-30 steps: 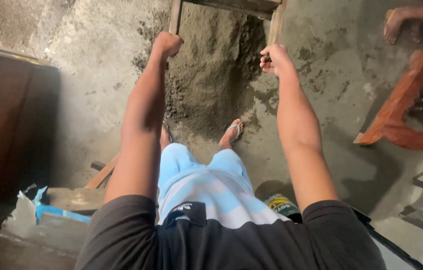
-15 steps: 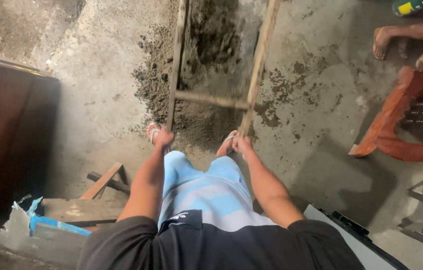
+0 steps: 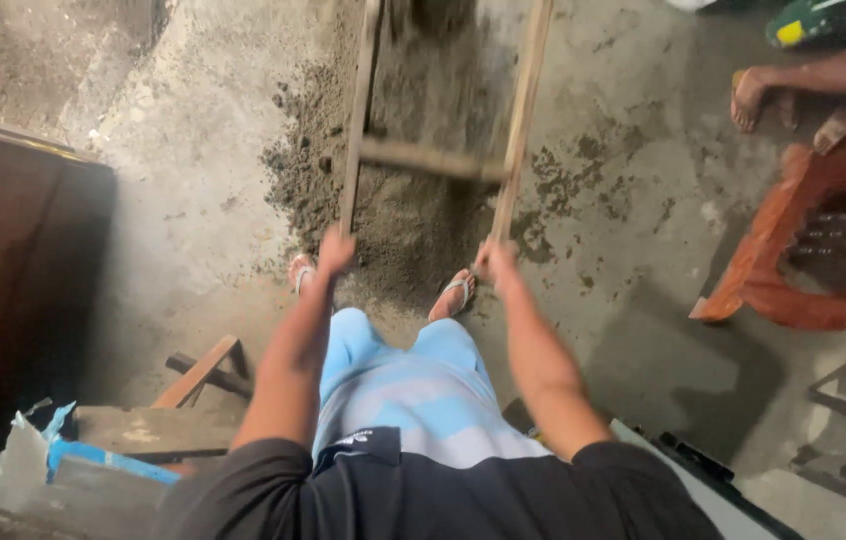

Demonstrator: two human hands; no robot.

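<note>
We see an orange plastic chair (image 3: 793, 270) at right, another person's sandalled foot (image 3: 748, 98) above it, wooden scraps (image 3: 198, 372) lower left.

Rough work yard: bare concrete floor (image 3: 193, 170), sand heap (image 3: 413, 220), scrap timber (image 3: 198, 372).

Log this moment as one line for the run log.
left hand grips left rail | right hand grips right rail | wooden frame over dark sand pile | concrete floor | red chair right

Wooden frame (image 3: 430, 158) (two rails, one crossbar) lies over sand (image 3: 413, 230).
</note>
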